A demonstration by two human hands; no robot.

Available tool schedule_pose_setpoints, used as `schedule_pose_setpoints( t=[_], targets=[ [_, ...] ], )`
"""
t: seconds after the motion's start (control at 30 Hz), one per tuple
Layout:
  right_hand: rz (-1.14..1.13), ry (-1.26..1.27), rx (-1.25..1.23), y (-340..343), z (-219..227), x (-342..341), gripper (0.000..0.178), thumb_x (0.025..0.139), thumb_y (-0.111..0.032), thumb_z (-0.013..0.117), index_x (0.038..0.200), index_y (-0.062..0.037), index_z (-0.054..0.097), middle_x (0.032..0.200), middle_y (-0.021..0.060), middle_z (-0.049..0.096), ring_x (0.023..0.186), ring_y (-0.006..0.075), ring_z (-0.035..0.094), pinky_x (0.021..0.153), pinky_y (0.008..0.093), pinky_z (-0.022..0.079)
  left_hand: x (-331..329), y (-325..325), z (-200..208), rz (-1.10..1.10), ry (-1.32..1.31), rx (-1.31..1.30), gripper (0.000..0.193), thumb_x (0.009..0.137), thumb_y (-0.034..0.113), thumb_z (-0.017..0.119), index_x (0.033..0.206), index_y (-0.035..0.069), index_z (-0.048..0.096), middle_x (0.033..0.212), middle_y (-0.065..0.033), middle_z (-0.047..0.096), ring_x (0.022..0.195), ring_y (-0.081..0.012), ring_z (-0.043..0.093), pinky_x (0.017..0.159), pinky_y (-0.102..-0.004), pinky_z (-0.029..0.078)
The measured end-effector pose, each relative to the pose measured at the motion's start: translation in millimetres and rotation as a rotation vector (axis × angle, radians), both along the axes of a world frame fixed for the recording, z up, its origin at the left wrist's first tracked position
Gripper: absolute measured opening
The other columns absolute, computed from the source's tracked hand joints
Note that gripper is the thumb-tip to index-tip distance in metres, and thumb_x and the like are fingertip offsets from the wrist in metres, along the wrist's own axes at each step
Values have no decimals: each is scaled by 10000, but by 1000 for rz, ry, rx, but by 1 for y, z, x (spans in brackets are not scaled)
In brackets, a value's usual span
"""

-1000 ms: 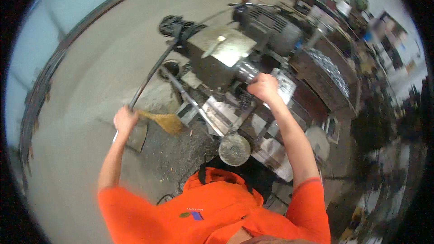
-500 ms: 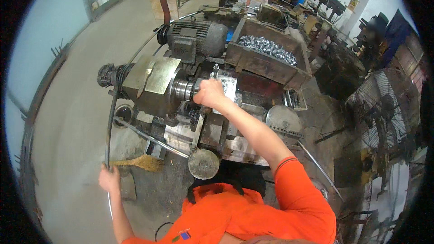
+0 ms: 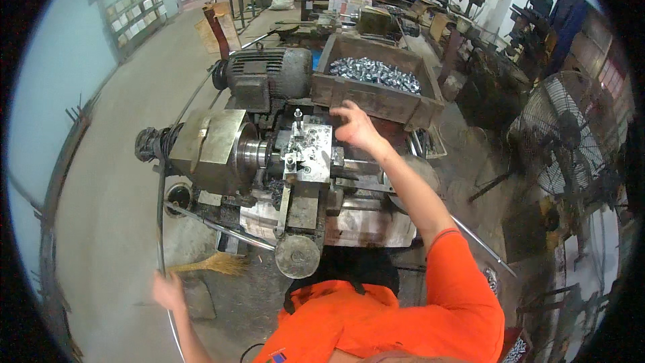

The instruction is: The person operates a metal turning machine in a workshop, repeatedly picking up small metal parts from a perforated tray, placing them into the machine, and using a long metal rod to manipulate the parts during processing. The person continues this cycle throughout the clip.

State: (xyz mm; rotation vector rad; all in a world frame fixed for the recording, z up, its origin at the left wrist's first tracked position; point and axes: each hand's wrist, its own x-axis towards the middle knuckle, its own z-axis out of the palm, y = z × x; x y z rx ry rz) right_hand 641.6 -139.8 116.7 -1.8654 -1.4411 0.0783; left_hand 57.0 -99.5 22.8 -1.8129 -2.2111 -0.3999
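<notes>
While my left hand (image 3: 168,290) wraps its fingers around the long thin metal rod (image 3: 160,228) low beside the lathe (image 3: 269,161), my right hand (image 3: 356,128) hovers, fingers loosely spread, over the tool block (image 3: 309,151).

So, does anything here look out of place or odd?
Yes: a broom lies on the floor beside the lathe, and a long thin rod held by the left hand sticks far out of its end. Nothing looks spilled.
</notes>
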Motion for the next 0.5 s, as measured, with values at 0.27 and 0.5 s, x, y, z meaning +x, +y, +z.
schedule_pose_setpoints(
  t=[0.27,0.5],
  targets=[
    [-133,339,-83,-164,-28,13,404,611,-14,577,1001,-65,668,1124,119,595,792,172,618,695,276,490,-11,7,-1,-129,-30,-118,426,756,273,633,1086,13,562,960,-186,625,842,-360,607,723,-441,477],
    [-657,253,-148,-329,-38,40,352,653,-44,558,987,-27,669,790,92,655,725,130,586,658,272,472,102,22,53,-842,-318,-45,301,787,225,633,1013,28,606,795,-154,637,706,-332,605,640,-421,466]
  ],
)
